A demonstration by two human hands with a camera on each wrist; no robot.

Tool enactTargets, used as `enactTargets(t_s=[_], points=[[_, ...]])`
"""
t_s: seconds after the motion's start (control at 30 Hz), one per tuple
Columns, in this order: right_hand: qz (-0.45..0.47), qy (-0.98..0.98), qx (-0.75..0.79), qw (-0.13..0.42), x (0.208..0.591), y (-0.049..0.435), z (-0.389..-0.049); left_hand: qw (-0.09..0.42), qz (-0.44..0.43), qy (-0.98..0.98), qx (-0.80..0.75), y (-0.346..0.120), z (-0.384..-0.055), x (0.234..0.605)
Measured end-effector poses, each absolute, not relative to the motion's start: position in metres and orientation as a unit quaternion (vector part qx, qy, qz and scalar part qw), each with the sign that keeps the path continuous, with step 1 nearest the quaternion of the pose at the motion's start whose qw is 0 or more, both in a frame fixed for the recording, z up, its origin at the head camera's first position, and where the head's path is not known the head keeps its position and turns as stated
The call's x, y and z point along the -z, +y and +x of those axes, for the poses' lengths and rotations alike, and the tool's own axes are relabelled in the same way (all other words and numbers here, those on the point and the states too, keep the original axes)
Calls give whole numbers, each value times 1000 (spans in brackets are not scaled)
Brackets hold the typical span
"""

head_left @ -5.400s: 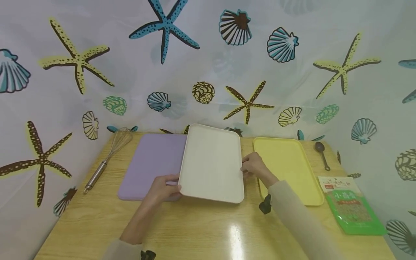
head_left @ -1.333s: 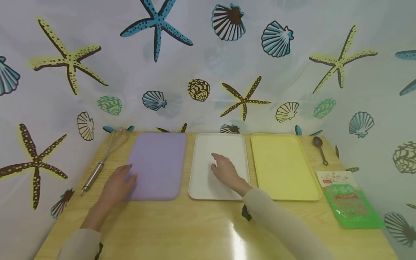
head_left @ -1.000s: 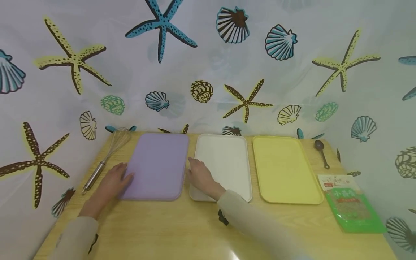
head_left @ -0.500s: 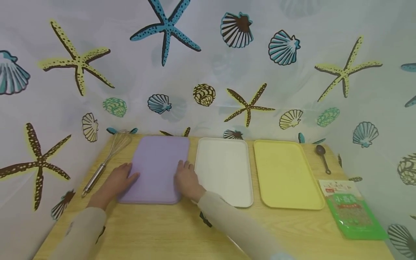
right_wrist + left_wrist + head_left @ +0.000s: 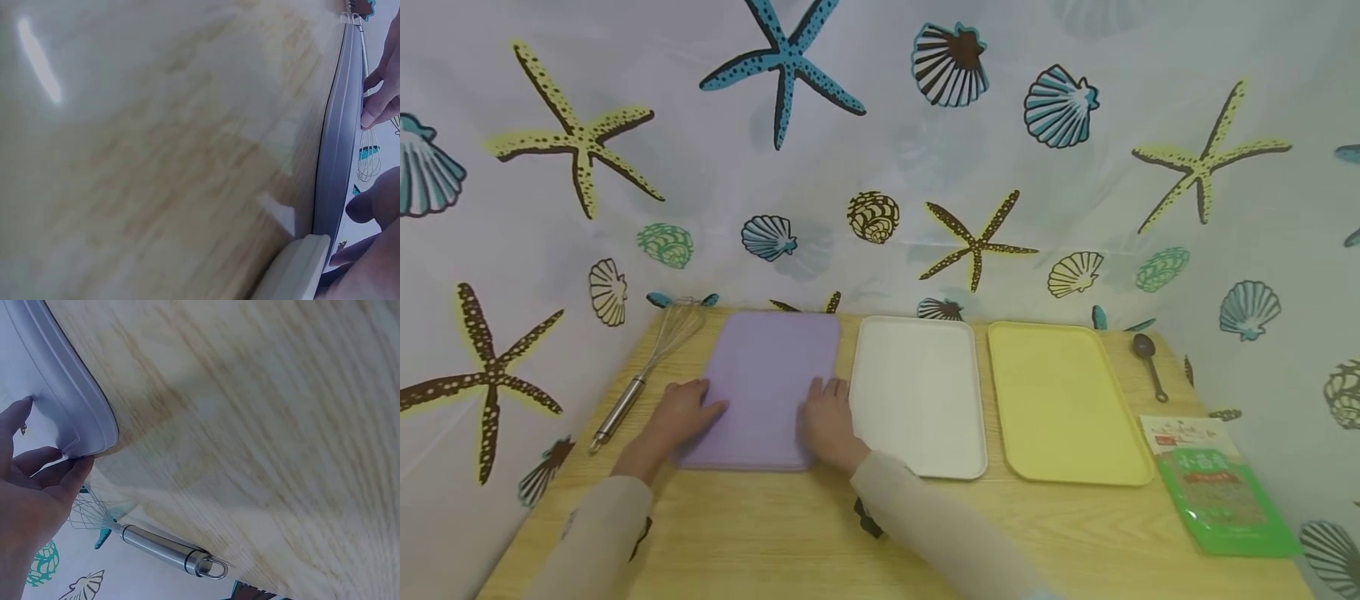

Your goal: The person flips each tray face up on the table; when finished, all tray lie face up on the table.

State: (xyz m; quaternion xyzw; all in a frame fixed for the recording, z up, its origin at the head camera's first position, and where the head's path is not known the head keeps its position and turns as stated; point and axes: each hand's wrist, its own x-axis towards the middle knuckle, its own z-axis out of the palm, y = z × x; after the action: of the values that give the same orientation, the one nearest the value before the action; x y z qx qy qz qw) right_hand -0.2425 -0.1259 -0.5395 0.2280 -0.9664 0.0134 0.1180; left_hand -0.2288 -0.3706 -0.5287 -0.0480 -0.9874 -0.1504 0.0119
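Note:
A purple tray (image 5: pixel 767 383) lies at the left of the wooden table, its rounded side showing layered ridges in both wrist views. My left hand (image 5: pixel 681 414) grips its left edge, with the thumb on the top face and the other fingers along the side (image 5: pixel 44 481). At the opposite edge my right hand (image 5: pixel 831 425) holds the tray between thumb and fingers, the fingertips in the narrow gap beside a white tray (image 5: pixel 917 396). In the right wrist view, the right thumb (image 5: pixel 362 206) lies over the purple tray's side.
A whisk (image 5: pixel 643 371) lies left of the purple tray. Right of the white tray are a yellow tray (image 5: pixel 1067 400), a dark spoon (image 5: pixel 1150 364) and a green-and-white packet (image 5: pixel 1217 487). A patterned cloth (image 5: pixel 880 150) closes off the back and sides.
Both hands earlier held the white tray tilted; it now lies flat in the middle. The left hand moved to the purple tray's left edge, and the right hand came leftward to its right edge.

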Motion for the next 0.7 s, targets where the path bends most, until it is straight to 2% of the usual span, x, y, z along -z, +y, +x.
enactTargets(t_s=[0.13, 0.37, 0.57, 0.7], points=[[211, -968, -84, 105, 540, -124, -242, 12, -40, -985, 166, -369, -229, 530], [184, -938, -289, 48, 528, -113, -240, -13, -4, -981, 193, -366, -227, 530], [165, -880, -444, 32, 516, -100, -250, -6, -2, -977, 213, -366, -224, 524], [143, -859, -492, 9, 511, -94, -258, -15, 0, -973, 230, -367, -220, 521]])
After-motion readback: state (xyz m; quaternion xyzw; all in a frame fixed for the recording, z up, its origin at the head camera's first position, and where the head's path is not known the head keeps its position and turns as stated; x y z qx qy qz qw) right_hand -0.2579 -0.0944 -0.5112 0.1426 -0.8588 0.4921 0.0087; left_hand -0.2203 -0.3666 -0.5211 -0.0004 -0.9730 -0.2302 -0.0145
